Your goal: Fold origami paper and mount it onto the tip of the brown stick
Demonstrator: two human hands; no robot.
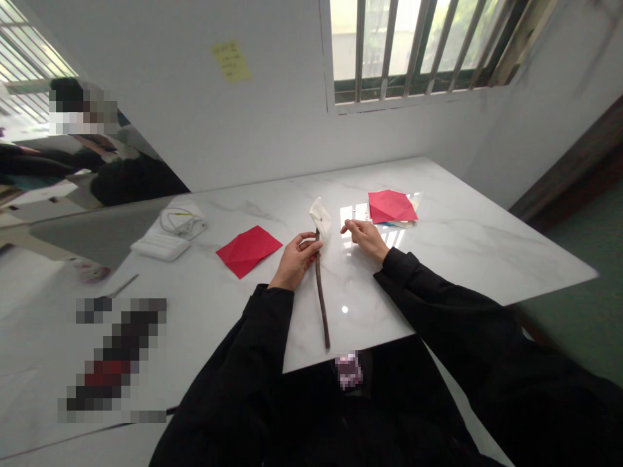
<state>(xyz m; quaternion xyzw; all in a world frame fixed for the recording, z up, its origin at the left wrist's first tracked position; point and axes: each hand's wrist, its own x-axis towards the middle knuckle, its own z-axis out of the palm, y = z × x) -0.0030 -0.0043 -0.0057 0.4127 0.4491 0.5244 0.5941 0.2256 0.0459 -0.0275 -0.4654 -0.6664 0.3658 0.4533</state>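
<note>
My left hand (296, 259) grips a thin brown twig (322, 311) near its upper end, thumb and fingers closed around it. The twig slants down toward the table's front edge. At its top sits a folded white piece (320, 217), like paper or cloth, with a small dark spot. To the right of it, my right hand (366, 237) hovers apart from the twig, its fingers curled together. Whether anything small is between those fingertips cannot be made out.
Red paper (249, 251) lies left of my hands; another red sheet (392, 206) tops a small stack at the back right. White packets (163, 246) and a coiled cable (180, 222) are on the left. A marbled white table (487, 246) meets the wall. A person (97, 146) is at far left.
</note>
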